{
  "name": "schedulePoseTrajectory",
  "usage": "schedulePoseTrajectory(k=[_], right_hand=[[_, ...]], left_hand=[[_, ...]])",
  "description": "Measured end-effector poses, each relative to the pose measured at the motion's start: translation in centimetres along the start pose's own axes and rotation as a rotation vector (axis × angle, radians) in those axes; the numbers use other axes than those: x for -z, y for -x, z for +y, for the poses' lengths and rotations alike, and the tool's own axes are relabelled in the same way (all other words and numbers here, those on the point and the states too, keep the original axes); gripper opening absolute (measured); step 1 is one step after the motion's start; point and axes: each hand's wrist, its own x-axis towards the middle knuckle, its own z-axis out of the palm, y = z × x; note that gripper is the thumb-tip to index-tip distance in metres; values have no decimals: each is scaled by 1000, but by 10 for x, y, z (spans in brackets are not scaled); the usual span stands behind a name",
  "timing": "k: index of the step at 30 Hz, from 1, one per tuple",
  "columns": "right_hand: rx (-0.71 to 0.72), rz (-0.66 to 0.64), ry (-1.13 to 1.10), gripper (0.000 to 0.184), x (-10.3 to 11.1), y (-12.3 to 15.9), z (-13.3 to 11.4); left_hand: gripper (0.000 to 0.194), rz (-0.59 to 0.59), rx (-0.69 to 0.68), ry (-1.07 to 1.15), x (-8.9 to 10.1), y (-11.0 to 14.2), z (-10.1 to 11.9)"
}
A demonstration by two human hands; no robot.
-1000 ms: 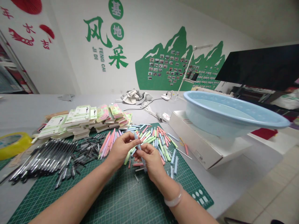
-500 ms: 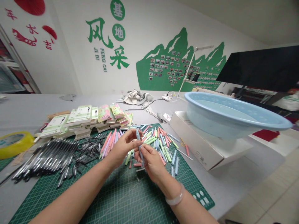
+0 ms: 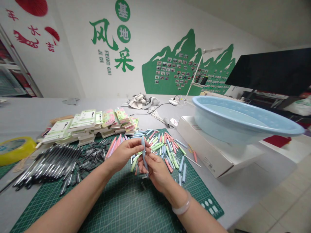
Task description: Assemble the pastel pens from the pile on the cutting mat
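A light blue pen (image 3: 143,152) stands nearly upright between my two hands, above the green cutting mat (image 3: 116,200). My left hand (image 3: 126,152) pinches its upper part between thumb and fingers. Lower down, my right hand (image 3: 156,168) is closed around the same pen. Behind and to the right of my hands lies a loose pile of pastel pen parts (image 3: 167,149) in blue, green and red. Pink and purple pens (image 3: 114,145) lie just left of my left hand. Small clear pieces (image 3: 143,185) rest on the mat below my hands.
Black pens (image 3: 53,165) lie in a row at left, with short black parts (image 3: 96,155) beside them. Behind are stacked small boxes (image 3: 85,119) and yellow tape (image 3: 21,150). At right a blue basin (image 3: 230,129) sits on a white box (image 3: 218,158). Grey cloths (image 3: 143,101) lie farther back.
The pen and both hands have shifted very slightly, and the fingers of my right hand sit a little differently on its lower part. The surrounding things look the same.
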Motion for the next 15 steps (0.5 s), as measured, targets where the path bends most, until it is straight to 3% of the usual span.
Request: schedulePoseTrajectory(k=[5,9,15], right_hand=[[11,58,-52,26,-1,1,-4],[57,105,-27,43,2,1,-4],[-3,80,-18,19,5,-1,1]], left_hand=[[30,-15,-15,-11,0,1,1],[25,10,-62,-51,-1,1,1],[26,-3,-51,-25,-1,1,2]])
